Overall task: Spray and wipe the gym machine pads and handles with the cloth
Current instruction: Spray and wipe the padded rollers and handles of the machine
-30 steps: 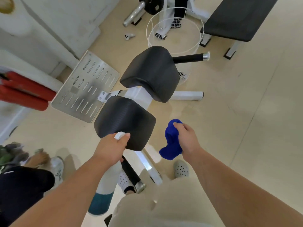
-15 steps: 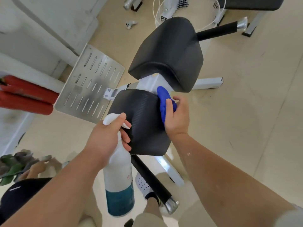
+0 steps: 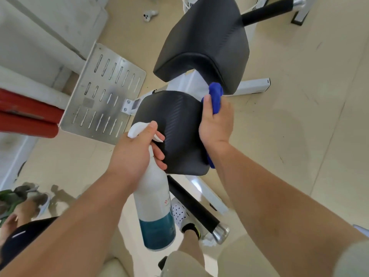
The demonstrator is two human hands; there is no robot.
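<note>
Two black pads sit on a white machine frame: a near pad (image 3: 175, 124) and a larger far pad (image 3: 205, 43). My right hand (image 3: 216, 126) presses a blue cloth (image 3: 215, 96) against the near pad's right edge; the cloth shows above and below the hand. My left hand (image 3: 135, 152) grips a white spray bottle (image 3: 153, 206) with teal liquid at its base, held upright by the pad's left front. A black handle bar with a chrome end (image 3: 195, 208) runs below the near pad. Another black handle (image 3: 265, 11) sticks out top right.
A slotted metal footplate (image 3: 103, 92) lies left of the pads, with red rollers (image 3: 26, 116) further left. A white frame leg (image 3: 253, 87) crosses the beige floor at right. My foot in a white perforated shoe (image 3: 179, 212) is under the handle. Another person crouches at lower left (image 3: 22, 216).
My right hand carried the blue cloth up from beside the near pad onto its right edge and slid along it. The view moved closer to the pads. The left hand keeps the bottle.
</note>
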